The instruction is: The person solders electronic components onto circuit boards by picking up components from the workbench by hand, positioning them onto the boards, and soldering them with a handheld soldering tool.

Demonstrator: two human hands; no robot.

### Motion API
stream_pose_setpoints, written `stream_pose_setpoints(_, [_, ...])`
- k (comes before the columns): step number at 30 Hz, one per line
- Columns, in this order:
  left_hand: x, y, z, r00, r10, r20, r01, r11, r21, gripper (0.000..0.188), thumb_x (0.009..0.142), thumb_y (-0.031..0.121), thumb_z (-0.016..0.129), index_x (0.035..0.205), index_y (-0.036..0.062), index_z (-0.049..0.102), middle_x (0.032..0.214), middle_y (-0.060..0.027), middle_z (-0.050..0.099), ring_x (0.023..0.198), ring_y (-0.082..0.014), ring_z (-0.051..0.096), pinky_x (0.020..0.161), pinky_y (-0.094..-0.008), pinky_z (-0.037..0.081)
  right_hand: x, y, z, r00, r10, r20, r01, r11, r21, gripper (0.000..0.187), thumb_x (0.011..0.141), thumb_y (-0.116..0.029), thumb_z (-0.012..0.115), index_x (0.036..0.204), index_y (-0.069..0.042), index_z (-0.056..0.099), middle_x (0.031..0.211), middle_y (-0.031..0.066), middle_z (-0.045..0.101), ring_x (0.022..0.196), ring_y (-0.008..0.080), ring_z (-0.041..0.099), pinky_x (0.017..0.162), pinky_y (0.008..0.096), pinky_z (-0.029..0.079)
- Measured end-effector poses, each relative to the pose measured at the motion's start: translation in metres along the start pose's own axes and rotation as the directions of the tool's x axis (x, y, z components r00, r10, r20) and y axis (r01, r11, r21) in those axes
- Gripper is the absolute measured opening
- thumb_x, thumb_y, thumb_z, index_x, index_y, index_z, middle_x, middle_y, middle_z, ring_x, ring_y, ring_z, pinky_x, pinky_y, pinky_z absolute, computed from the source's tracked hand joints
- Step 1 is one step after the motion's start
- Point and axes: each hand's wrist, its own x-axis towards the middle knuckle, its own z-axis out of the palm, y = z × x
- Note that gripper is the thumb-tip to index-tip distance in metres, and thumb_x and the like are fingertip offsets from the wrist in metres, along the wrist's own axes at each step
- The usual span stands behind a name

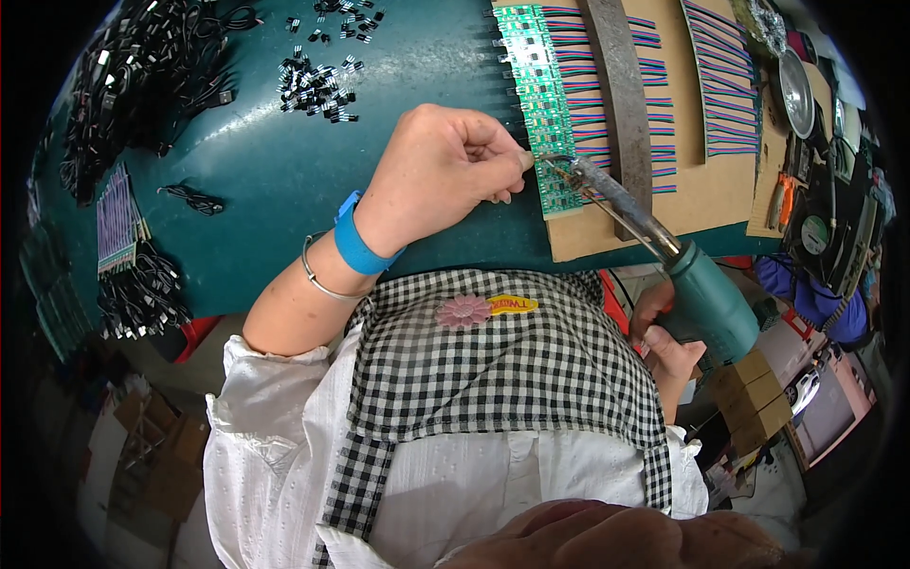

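Note:
A strip of green circuit boards (550,119) lies on a cardboard sheet (580,239), with coloured wires running off its right side and small black parts along its left edge. My left hand (450,156) is closed in a pinch at that left edge, near the strip's lower end. Whatever sits between the fingertips is too small to make out. My right hand (668,346) grips a green soldering gun (711,303) by its handle. The gun's metal tip is over the lower boards, just right of my left fingertips.
A metal bar (621,114) presses across the wires. Further right lies another wired strip (706,95). Loose small black parts (318,87) are scattered at the back. Black cables (114,104) pile up at far left, above a bundle of purple wires (118,228). Pliers with orange handles (783,199) lie right.

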Motion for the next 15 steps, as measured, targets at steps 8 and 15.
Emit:
stream_pose_setpoints(8, [0.0,-0.001,0.0,1.0,0.003,-0.005,-0.003,1.0,-0.002,0.01,0.087,0.005,0.067,0.086,-0.0043,0.07,0.074,-0.0093,0.07,0.064,-0.0103,0.065,0.061,-0.0231,0.055,-0.001,-0.012,0.013,0.99,-0.041,-0.137,0.052,0.996,0.074,0.058,0.068,-0.021,0.076,0.115,0.005,0.056,0.076,0.007,0.054,0.057,0.0136,0.049,0.048,0.0247,0.04])
stream_pose_setpoints(15, [-0.001,0.004,0.0,1.0,-0.02,-0.002,0.02,1.0,0.0,0.011,0.087,0.006,0.067,0.086,-0.0049,0.069,0.074,-0.0094,0.07,0.064,-0.0103,0.065,0.061,-0.023,0.055,0.014,-0.007,0.004,0.973,-0.228,-0.026,0.229,0.957,0.176,0.065,0.073,-0.019,0.074,0.125,0.009,0.046,0.065,0.0078,0.051,0.047,0.0148,0.046,0.043,0.0253,0.04])
